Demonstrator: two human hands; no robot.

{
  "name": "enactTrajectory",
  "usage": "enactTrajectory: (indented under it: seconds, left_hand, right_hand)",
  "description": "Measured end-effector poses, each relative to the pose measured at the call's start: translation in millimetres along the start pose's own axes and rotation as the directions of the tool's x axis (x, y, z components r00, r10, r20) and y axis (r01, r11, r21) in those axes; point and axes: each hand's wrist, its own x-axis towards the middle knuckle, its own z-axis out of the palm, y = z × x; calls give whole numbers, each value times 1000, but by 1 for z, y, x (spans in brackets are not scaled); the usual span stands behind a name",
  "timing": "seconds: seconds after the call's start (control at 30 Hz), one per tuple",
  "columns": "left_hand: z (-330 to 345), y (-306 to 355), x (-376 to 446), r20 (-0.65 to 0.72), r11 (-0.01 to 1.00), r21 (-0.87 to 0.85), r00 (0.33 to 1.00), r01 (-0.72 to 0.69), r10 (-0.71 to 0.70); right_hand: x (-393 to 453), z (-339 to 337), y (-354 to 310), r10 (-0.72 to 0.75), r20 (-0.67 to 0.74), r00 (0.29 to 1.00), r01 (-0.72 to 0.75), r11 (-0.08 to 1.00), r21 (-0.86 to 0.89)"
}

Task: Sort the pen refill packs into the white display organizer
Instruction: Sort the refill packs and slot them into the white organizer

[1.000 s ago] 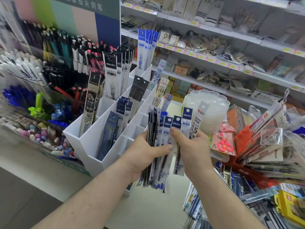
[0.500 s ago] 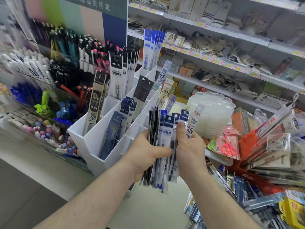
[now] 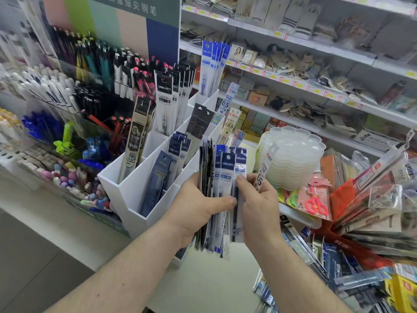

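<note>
Refill packs (image 3: 222, 199), a fanned bundle of slim cellophane sleeves with blue and black header cards, stand upright in a shopper's grasp at a stationery counter. Beyond the knuckles of the left hand (image 3: 191, 208) sits the white display organizer (image 3: 135, 199), its slanted compartments already holding several packs, with pens racked behind it. The left hand's fingers wrap the back of the bundle while its thumb (image 3: 222, 201) presses across the front. Just right of that thumb, the right hand (image 3: 259, 204) pinches the outermost packs, thumb on their faces, the other fingers curled behind; a white "0.5" pack (image 3: 262, 170) rises from between those fingers. Past the right hand's knuckles stands a stack of clear scalloped trays (image 3: 293, 159). The packs look light, thin and glossy, likely to bend and to slip against one another, so each is probably best taken near its stiffer card header, or mid-length between thumb and forefinger, and peeled off singly.
</note>
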Motion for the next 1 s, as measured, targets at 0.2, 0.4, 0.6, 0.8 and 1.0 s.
enactTrajectory:
  seconds: [0.2,0.4,0.6,0.8,1.0]
  left_hand:
    - [-12,10,-10,-11,997,75,1000,-22,23]
    - [-31,26,-30,-224,974,196,961,-115,159]
    - [-48,47,-51,-421,908,356,830,-220,365]
    - [-58,54,-69,-487,882,414,764,-225,424]
    - [-64,62,-70,-535,892,375,727,-251,430]
  right_hand:
    - [4,-10,-7,58,223,973,-13,980,-198]
    - [25,-16,-29,46,225,973,-11,988,-154]
    - [37,13,-19,-70,103,992,87,982,-168]
    - [36,47,-15,-166,160,973,206,936,-284]
    - [39,66,-10,-198,179,964,247,918,-311]
